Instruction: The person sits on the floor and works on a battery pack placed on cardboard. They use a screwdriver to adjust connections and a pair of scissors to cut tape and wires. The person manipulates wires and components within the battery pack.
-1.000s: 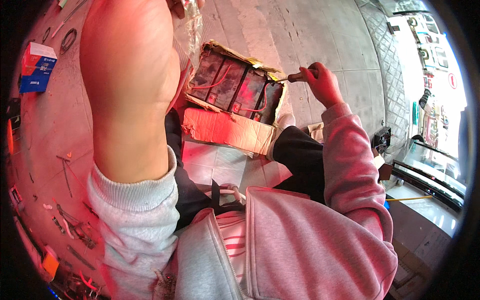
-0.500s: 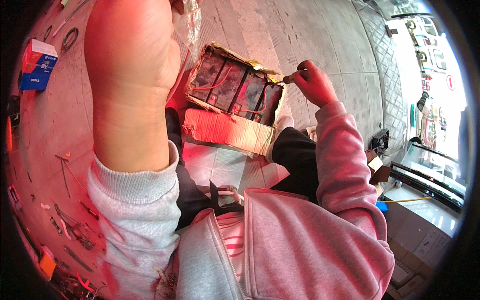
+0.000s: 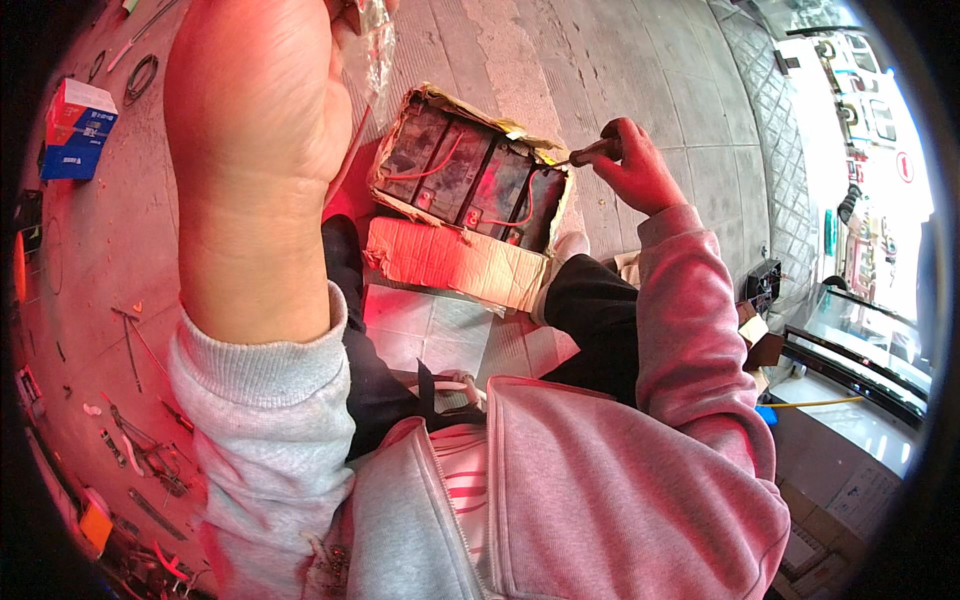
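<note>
My left hand [image 3: 255, 100] is raised close to the camera, its fingers partly cut off by the top edge. They are closed on a clear plastic wrapper [image 3: 378, 50], and a thin red wire [image 3: 350, 150] runs down beside the wrist. My right hand [image 3: 640, 168] is wrapped round the dark handle of a screwdriver [image 3: 598, 150]. Its thin shaft points left, with the tip at the far right corner of a battery pack [image 3: 470, 165]. Several dark batteries, joined by red wires, sit in a torn cardboard box [image 3: 455, 262] with one flap folded toward me.
On the floor to the left lie a blue and red box [image 3: 77, 130], a coiled black cable [image 3: 141, 80] and scattered hand tools [image 3: 145, 455]. To the right, a glass-topped case [image 3: 860, 330] stands near a small black device [image 3: 763, 285]. My legs flank the battery box.
My right hand and the screwdriver have shifted slightly to the right. My left hand has moved a little left with the plastic wrapper. The battery pack has stayed in place.
</note>
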`<state>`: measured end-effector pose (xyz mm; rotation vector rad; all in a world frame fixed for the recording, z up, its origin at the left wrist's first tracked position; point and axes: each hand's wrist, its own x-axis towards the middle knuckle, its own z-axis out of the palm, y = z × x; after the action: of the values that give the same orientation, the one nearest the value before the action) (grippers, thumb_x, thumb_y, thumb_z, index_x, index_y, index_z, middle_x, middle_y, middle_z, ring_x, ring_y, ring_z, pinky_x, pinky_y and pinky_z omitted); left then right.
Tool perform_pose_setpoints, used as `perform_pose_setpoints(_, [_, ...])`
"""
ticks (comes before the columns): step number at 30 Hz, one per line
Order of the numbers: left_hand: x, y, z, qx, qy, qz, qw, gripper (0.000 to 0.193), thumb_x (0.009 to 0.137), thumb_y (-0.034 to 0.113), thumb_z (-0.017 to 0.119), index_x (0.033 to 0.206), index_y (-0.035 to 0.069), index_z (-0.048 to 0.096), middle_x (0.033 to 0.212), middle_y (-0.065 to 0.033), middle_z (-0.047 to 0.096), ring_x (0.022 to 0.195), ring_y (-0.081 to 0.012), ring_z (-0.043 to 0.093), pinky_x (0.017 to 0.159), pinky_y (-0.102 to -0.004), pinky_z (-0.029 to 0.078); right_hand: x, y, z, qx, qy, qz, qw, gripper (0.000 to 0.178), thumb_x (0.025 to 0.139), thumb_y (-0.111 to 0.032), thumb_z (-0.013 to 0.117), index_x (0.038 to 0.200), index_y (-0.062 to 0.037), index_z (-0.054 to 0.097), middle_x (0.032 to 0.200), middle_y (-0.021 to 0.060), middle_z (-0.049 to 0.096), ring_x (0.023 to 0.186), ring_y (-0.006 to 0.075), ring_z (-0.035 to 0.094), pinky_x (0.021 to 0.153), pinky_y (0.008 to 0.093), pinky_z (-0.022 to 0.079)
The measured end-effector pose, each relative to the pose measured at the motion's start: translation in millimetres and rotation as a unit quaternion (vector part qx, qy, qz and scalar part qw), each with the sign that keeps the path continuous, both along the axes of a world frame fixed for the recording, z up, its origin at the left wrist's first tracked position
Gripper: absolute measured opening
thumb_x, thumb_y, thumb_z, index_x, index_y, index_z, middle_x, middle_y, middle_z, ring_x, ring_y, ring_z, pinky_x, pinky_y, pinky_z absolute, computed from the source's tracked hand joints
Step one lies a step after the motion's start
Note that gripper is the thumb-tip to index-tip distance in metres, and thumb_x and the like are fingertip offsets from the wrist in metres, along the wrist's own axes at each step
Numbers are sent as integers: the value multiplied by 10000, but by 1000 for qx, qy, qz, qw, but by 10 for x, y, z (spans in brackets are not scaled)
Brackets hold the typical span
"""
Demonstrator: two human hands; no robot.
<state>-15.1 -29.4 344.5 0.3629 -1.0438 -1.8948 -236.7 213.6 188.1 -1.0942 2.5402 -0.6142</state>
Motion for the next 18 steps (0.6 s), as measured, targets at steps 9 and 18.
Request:
perform_pose_setpoints(9, [-4, -50, -65, 0, -12, -20, 1000, 255, 1003, 273, 570, 948, 37, 649, 839, -34, 630, 749, -118, 595, 682, -244, 492, 18, -15, 26, -3, 100, 51, 994, 395, 907, -390, 622, 1030, -15, 605, 911, 203, 702, 894, 404, 673, 778, 468, 516])
perform_pose_setpoints(18, [-98, -36, -109, -22, -3, 26, 999, 249, 1007, 267, 564, 957, 37, 645, 858, -34, 633, 764, -120, 599, 685, -250, 499, -9, 0, 48, 33, 25, 29, 999, 380, 884, -360, 659, 1010, -10, 583, 885, 218, 697, 901, 403, 671, 782, 441, 520])
